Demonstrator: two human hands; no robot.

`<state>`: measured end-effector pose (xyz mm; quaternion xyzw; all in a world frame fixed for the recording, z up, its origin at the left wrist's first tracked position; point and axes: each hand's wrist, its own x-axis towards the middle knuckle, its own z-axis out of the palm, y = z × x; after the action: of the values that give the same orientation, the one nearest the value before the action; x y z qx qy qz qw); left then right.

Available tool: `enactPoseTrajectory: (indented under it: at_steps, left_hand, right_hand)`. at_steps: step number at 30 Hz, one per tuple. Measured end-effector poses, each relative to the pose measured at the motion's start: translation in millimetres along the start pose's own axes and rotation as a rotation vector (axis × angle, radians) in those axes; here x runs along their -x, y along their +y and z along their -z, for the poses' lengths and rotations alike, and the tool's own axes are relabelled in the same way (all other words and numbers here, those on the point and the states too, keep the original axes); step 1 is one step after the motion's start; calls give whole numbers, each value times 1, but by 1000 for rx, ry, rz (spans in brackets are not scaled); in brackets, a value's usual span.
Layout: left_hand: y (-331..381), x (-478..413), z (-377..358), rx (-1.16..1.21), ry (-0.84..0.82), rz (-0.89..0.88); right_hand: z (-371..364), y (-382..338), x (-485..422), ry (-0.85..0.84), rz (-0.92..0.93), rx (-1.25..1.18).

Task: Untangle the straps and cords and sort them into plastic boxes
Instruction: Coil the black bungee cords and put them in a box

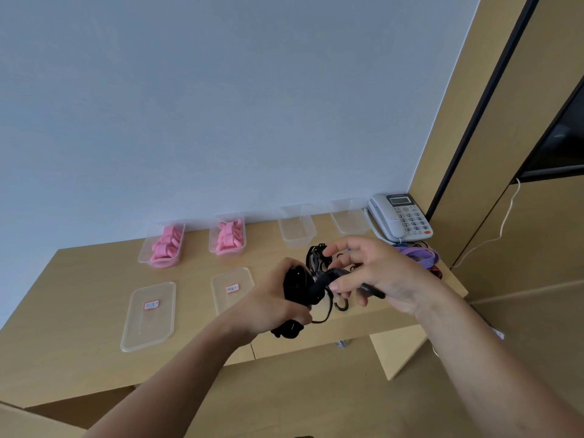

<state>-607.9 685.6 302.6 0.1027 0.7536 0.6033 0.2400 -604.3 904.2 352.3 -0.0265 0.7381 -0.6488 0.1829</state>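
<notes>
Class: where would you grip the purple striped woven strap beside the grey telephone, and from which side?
Pinch the purple striped woven strap from above, at its bare end near the right edge of the wooden desk: it lies flat, the rest behind the right hand.

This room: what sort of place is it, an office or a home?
Probably an office: a corded phone sits at the corner of a plain wooden desk, and clear plastic boxes stand in a row along the bare wall.

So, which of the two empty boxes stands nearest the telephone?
The rightmost box, right beside the telephone; the other empty box stands one place further left.
</notes>
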Motion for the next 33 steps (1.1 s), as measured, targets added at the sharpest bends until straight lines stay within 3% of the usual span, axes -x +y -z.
enactPoseTrajectory:
  at_steps: [4, 10, 16, 20, 22, 24, 28, 30, 33]
  left_hand:
    - [-3, 3, 10, 94, -72, 7]
    - [-4, 5, 23, 141, 5, 11]
    - [-11, 6, 33, 586, -87, -58]
    - [-20, 9, 46, 892, -203, -115]
    - [-25, 9, 55, 1008, -214, -100]
    - [-30, 8, 62, 1031, -183, -81]
    - [-40, 0, 72, 821, -37, -48]
    - [-47, -6, 76, 744, 65, -31]
    - [-59, -20, 81, 641, 294, 27]
  right_hand:
    - [3, -3, -2, -55, 12, 2]
    - [-18, 1, -15, 95, 124, -89]
    - [-78, 16, -38, 465, 383, 172]
    - [-109, 23, -52, 631, 635, 411]
    - [-123, 26, -60, 677, 676, 479]
    - [-135, 31, -67, 699, 651, 523]
    - [-154, 46, -77, 709, 492, 479]
    - [-160, 51, -82, 611, 342, 254]
    - [-159, 51, -91, 282, 89, -235]
